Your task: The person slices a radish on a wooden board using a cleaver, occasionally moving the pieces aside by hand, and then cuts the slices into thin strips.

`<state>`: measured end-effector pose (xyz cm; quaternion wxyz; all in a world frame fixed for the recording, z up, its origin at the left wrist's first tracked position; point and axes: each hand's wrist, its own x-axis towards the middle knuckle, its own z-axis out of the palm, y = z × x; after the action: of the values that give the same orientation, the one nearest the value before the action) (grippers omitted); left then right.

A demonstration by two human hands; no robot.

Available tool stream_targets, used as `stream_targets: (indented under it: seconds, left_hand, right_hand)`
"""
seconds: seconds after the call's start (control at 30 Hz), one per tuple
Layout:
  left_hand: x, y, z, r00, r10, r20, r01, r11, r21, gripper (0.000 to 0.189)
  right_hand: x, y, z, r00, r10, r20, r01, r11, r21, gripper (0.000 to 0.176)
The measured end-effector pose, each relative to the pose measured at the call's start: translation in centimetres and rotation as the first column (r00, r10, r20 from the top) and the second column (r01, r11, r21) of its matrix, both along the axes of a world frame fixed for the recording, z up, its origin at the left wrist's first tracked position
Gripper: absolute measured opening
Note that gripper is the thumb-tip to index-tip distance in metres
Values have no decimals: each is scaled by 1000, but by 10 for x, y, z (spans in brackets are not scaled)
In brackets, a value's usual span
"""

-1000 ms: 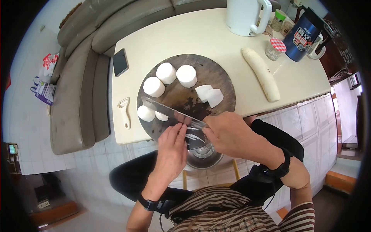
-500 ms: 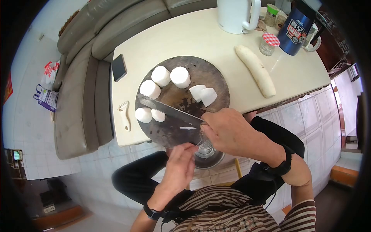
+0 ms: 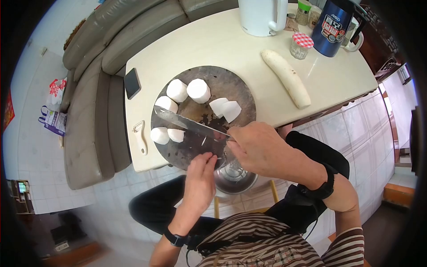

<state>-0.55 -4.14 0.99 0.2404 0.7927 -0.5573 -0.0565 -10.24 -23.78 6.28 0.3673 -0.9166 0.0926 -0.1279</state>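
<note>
My right hand (image 3: 262, 144) is wrapped around the handle of a broad kitchen knife (image 3: 189, 123); its blade points left, over the round dark chopping board (image 3: 242, 89). At the board's near edge, my left hand (image 3: 201, 178) has its fingers bent and drawn together on a thin white radish strip (image 3: 219, 158). Another thin strip (image 3: 204, 141) lies between those fingertips and the blade. Peeled white radish chunks (image 3: 198, 91) stand along the far left of the board, two smaller pieces (image 3: 160, 135) sit at its left, and cut wedges (image 3: 231, 111) rest right of centre.
Below the board's near edge is a metal bowl (image 3: 238, 182) with something clear and shiny inside. A whole radish (image 3: 287, 80) lies on the table's right. A peeler (image 3: 139, 138) and phone (image 3: 132, 83) are at left; a white kettle (image 3: 258, 18), jar (image 3: 301, 46) and blue flask (image 3: 331, 29) stand behind.
My left hand has moved up from over the bowl to the board's near edge. The loose strip has turned to lie more upright in view. My right hand keeps hold of the knife.
</note>
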Motion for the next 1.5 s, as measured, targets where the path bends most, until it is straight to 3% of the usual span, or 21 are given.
stream_targets:
  seconds: [0.2, 0.27, 0.4, 0.47, 0.63, 0.83, 0.9, 1.07, 1.13, 1.23, 1.3, 1.33, 1.37, 1.4, 1.43, 1.47, 1.5]
  left_hand:
    - [-20, 13, 9, 999, -49, -14, 49, 999, -11, 40]
    - [-20, 15, 11, 981, -53, -184, 56, 998, 7, 40]
    - [0, 1, 12, 984, -3, -178, -8, 998, -59, 41]
    - [14, -16, 6, 986, 109, 125, -97, 990, -98, 42]
    - [27, -25, -10, 988, 36, 147, -29, 998, -51, 39]
    - [11, -14, 1, 999, 37, 28, -34, 996, -85, 30]
    - [5, -9, 7, 995, 9, -99, -14, 999, -43, 29]
    - [-15, 8, 6, 993, 0, -121, -7, 998, -57, 25]
    - [-22, 16, 0, 923, -6, -385, 0, 1000, -14, 30]
    - [-25, 18, 2, 915, 19, -403, -32, 999, -26, 35]
    - [-23, 19, 0, 906, 45, -422, -65, 997, -34, 34]
    - [-19, 23, -10, 790, 84, -607, -165, 983, -79, 37]
    - [-15, 25, -15, 636, 98, -765, -268, 958, -101, 40]
    - [-11, 23, -10, 639, 96, -763, -269, 957, -105, 40]
    - [-7, 19, 0, 271, -23, -962, -388, 912, -131, 44]
    - [-3, 13, 11, -133, -189, -973, -500, 860, -99, 49]
    - [1, 7, 24, -243, -246, -938, -483, 870, -103, 57]
  right_hand:
    - [-1, 2, 3, 999, 23, -43, -21, 999, 30, 16]
    - [-1, 2, 2, 999, 21, -38, -20, 999, 26, 16]
    - [-2, 1, 1, 1000, -2, 14, 2, 1000, 1, 17]
    - [-3, 1, 1, 1000, -12, 16, 12, 1000, -1, 17]
    - [-4, -3, 2, 1000, -22, -13, 23, 999, 36, 16]
    - [-7, -4, 2, 1000, -30, -4, 30, 999, 24, 14]
    - [-9, -5, 3, 999, -11, -31, 12, 1000, 28, 13]
    - [-12, -5, -1, 1000, 9, 18, -9, 1000, -15, 14]
    - [-11, -5, 1, 999, 41, 34, -40, 998, -46, 15]
    - [-11, -5, 3, 999, 31, -42, -29, 999, 35, 18]
    - [-11, -6, -1, 998, 34, 50, -43, 981, 189, 22]
    - [-9, -7, 1, 998, 37, 53, -47, 981, 186, 22]
    - [-8, -8, 6, 997, 74, -9, -65, 928, 368, 24]
    - [-7, -8, 9, 991, 121, -64, -68, 842, 536, 27]
    - [-6, -8, 12, 991, 122, -62, -71, 844, 531, 27]
    - [-7, -6, 13, 984, 143, -103, -37, 736, 676, 29]
    - [-7, -4, 14, 975, 172, -140, 8, 603, 798, 31]
